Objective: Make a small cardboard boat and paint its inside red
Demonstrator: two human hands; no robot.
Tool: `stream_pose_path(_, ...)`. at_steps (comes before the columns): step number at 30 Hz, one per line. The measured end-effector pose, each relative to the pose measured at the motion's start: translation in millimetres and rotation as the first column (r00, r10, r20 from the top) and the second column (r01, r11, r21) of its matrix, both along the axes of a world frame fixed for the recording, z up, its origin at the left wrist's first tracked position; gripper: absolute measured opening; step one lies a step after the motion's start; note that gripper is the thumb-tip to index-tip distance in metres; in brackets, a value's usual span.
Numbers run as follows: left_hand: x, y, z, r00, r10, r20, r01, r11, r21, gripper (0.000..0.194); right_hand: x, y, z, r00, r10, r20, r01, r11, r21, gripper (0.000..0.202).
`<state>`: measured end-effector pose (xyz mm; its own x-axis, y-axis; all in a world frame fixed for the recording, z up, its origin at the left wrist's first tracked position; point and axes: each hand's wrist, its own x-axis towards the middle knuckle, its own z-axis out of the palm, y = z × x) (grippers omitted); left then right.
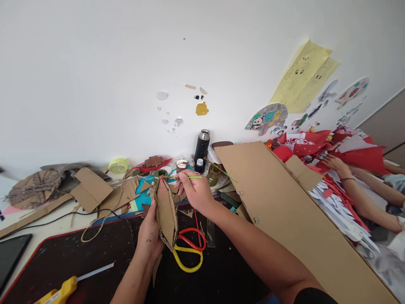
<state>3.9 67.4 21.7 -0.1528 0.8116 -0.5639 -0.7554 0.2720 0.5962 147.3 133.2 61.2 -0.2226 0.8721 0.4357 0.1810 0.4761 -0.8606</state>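
"That black sleeve low in your view, is it yours?"

"Yes, and my bare forearm runs up from it to my right hand."

"What is that hand doing?"

"It's closed in a pinch on a thin green stick, one end reaching left to the top of the pointed cardboard piece. I can't tell whether the tip touches it."

"And where is the cardboard, exactly?"

"Between my hands: just right of my left hand, below and left of the right one. It's tilted up, pointed end away from me, with a raised rim around it and a reddish patch near the top."

"How does the left hand hold it?"

"Curled around its left edge, thumb along the side. My other fingers are mostly hidden, so I can't say how they sit behind."

"Anything close by?"

"The red and yellow handles of the scissors show just beside its lower end, over the black mat. A yellow glue gun lies well apart, to the left; a big cardboard sheet slants past my right arm."
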Motion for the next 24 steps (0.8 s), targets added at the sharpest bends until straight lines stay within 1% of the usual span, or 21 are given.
stream_pose_path(3,0.5,-0.1,0.8,0.998,0.029,-0.053,-0.029,0.999,0.015,0.047,-0.2,-1.0,1.0,1.000,0.010,0.011,-0.010,1.000,-0.023,0.054)
stream_pose_path(7,1.7,0.3,4.2,0.998,0.044,-0.050,-0.044,0.999,-0.012,0.044,0.1,-4.7,2.5,0.999,0.037,0.029,-0.035,0.997,-0.073,0.058)
stream_pose_path(10,2.4,0.5,5.8,0.999,0.033,-0.037,-0.034,0.999,-0.015,0.044,0.0,-3.9,2.1,1.000,0.021,0.014,-0.020,0.999,-0.047,0.059)
stream_pose_path(14,2.1,0.2,4.1,0.999,0.027,-0.024,-0.028,1.000,-0.001,0.045,-0.7,-0.6,0.4,1.000,0.001,0.019,-0.001,1.000,-0.021,0.056)
stream_pose_path(19,1.1,0.7,2.3,0.999,0.030,-0.036,-0.030,1.000,0.002,0.046,0.5,-5.1,0.0,0.999,0.029,0.024,-0.028,0.998,-0.056,0.057)
stream_pose_path(24,2.6,0.5,5.7,0.998,0.043,-0.045,-0.044,0.999,-0.020,0.045,1.2,-5.8,1.4,1.000,0.010,0.023,-0.008,0.998,-0.056,0.058)
